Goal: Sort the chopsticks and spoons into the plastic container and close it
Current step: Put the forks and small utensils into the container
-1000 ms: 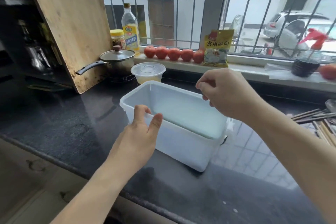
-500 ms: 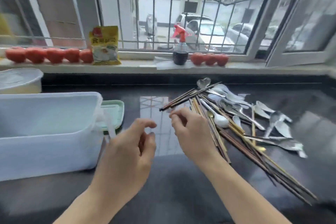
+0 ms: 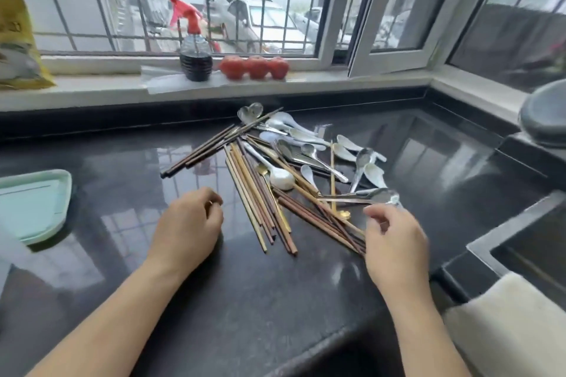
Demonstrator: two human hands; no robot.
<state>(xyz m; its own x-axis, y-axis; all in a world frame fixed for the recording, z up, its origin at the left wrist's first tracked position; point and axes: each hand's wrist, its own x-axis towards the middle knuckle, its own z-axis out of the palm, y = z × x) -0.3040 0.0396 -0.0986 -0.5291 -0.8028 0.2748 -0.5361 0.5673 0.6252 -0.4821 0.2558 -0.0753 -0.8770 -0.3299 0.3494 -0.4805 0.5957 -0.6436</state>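
Note:
A loose pile of brown and light wooden chopsticks (image 3: 257, 193) lies on the dark counter, mixed with metal and white ceramic spoons (image 3: 306, 147). My left hand (image 3: 190, 223) hovers just left of the pile, its fingers loosely curled around nothing. At the pile's near right end is my right hand (image 3: 395, 239), its curled fingers over the tips of several brown chopsticks with no plain grip on any. The pale green lid (image 3: 33, 202) lies flat at the far left. Only a blurred translucent corner of the plastic container (image 3: 7, 257) shows at the left edge.
A sink (image 3: 536, 254) drops off at the right, with a white cloth (image 3: 505, 315) on its front edge. On the windowsill stand a red-topped spray bottle (image 3: 196, 61), three tomatoes (image 3: 254, 67) and a yellow packet (image 3: 18, 49). A dark round object (image 3: 545, 116) sits at the far right.
The view has swung right, from the container to the utensil pile. Both hands left the container; my right hand crossed to the pile's right end and my left came up beside it.

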